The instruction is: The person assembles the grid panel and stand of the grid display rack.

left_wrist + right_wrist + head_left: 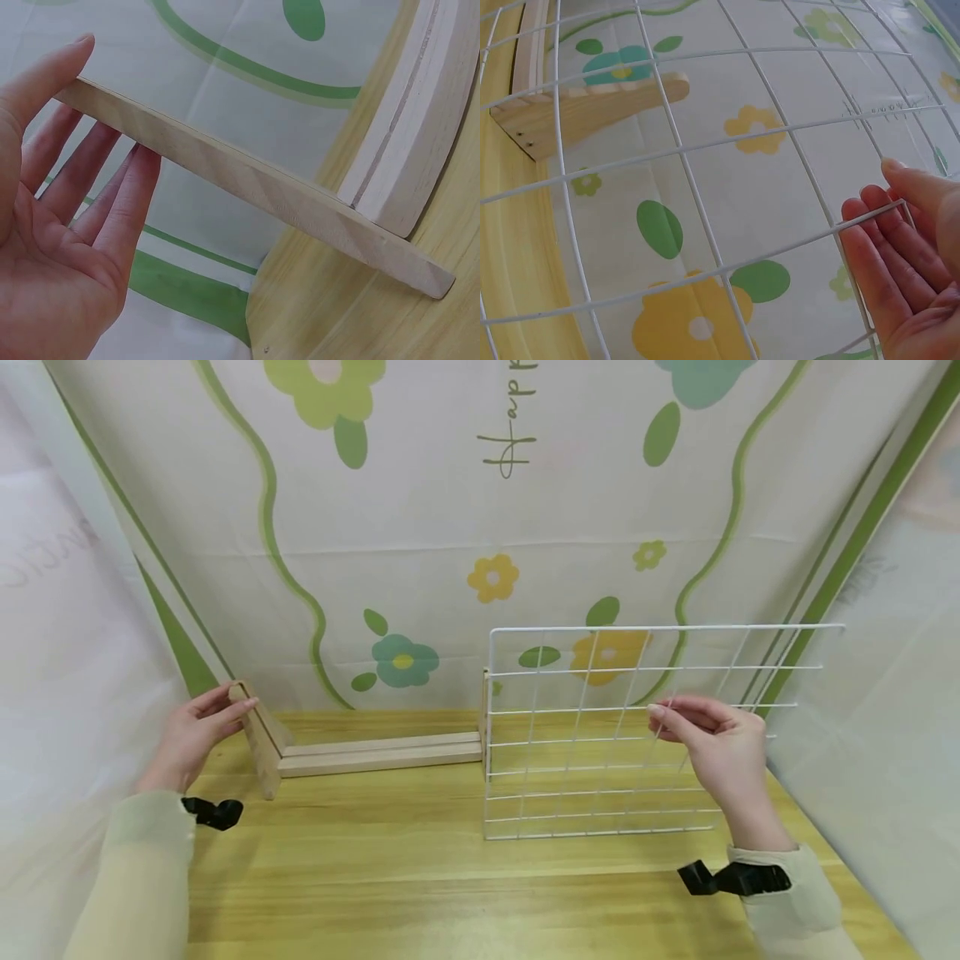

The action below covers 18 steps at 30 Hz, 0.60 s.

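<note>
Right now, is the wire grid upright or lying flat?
Upright: the flowered backdrop shows through the wire grid, which the right hand holds.

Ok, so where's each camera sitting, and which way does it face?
Head: on the person's head, facing forward and down at the wooden stand and white wire grid; left hand, right hand and both sleeves show.
Left wrist: on that wrist, facing the wooden stand's upright; only the left hand shows.
Right wrist: on that wrist, facing through the white wire grid; only the right hand shows.
Head and right wrist share the white wire grid, right hand and flowered backdrop.
</note>
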{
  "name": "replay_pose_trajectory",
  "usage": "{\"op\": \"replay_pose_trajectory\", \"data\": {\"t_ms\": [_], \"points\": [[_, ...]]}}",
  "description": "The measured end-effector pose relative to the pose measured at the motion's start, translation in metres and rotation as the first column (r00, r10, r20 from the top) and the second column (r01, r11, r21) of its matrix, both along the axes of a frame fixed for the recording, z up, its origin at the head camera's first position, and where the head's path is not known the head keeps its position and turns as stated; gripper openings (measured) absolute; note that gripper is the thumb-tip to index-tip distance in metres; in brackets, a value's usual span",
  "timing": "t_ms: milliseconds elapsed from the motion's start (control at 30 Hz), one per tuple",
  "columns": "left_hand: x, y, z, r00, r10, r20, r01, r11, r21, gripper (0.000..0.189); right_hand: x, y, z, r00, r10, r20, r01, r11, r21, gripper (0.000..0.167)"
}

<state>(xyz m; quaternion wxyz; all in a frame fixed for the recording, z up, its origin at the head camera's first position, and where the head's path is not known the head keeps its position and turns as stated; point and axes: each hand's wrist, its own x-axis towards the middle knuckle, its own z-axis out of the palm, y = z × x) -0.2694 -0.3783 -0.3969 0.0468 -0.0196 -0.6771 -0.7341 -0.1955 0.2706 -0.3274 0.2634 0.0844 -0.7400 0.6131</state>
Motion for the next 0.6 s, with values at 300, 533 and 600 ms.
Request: {"op": "replay_pose_trajectory", "data": {"t_ms": [300,533,600], "points": [[0.001,0.007,-0.002,0.999,-0.047,0.026,0.047,0.999,0.005,0.080,0.016,-0.004,0.003,1.000,0.006,0.019,-0.005,1.000,-0.022,0.014],[-0.001,0.033,0.002,0.996,-0.080,0.029,0.081,0.995,-0.052,0.081,0.018,-0.003,0.002,1.000,0.010,0.010,-0.010,1.000,-0.012,0.013],[-0.002,0.042,0.004,0.996,-0.077,0.034,0.079,0.993,-0.082,0.081,0.018,-0.003,0.002,1.000,0.010,0.010,-0.010,1.000,-0.014,0.013]]}}
